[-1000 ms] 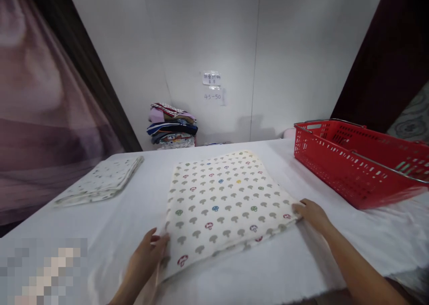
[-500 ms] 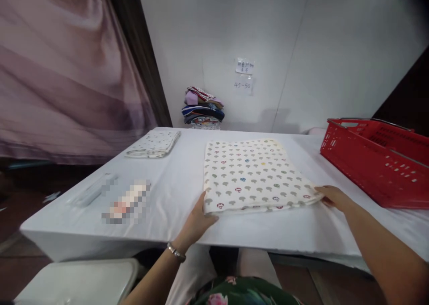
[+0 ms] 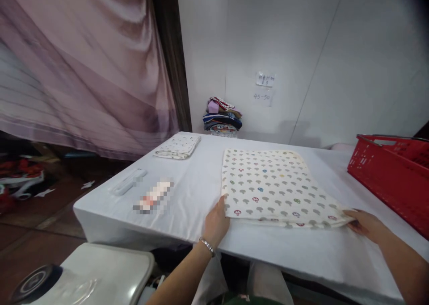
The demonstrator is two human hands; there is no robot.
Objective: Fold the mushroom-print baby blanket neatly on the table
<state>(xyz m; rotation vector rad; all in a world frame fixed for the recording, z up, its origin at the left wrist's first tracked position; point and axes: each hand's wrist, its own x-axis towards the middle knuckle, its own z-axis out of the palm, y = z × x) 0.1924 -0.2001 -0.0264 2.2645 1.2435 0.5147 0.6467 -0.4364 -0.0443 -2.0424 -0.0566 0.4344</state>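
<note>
A cream cloth (image 3: 268, 184) printed with small mushrooms lies folded into a square on the table, its near edge towards me. My left hand (image 3: 217, 218) is at its near left corner, fingers closed on the edge, with a bracelet on the wrist. At the near right corner, my right hand (image 3: 363, 224) pinches the cloth and draws that corner outwards. The fingertips of both hands are partly hidden by the fabric. A second folded cloth (image 3: 179, 145), white with small dark prints, rests at the table's far left.
The table (image 3: 197, 184) has a white cover. On its left lie a white case-like object (image 3: 129, 182) and a pixelated item (image 3: 154, 197). A red basket (image 3: 389, 175) stands at right. Folded clothes (image 3: 222, 117) are stacked behind. A white stool (image 3: 107, 269) is at lower left.
The view has turned left, so everything sits further right in the picture. My left hand has closed in on the near left corner; my right hand keeps its hold on the other corner.
</note>
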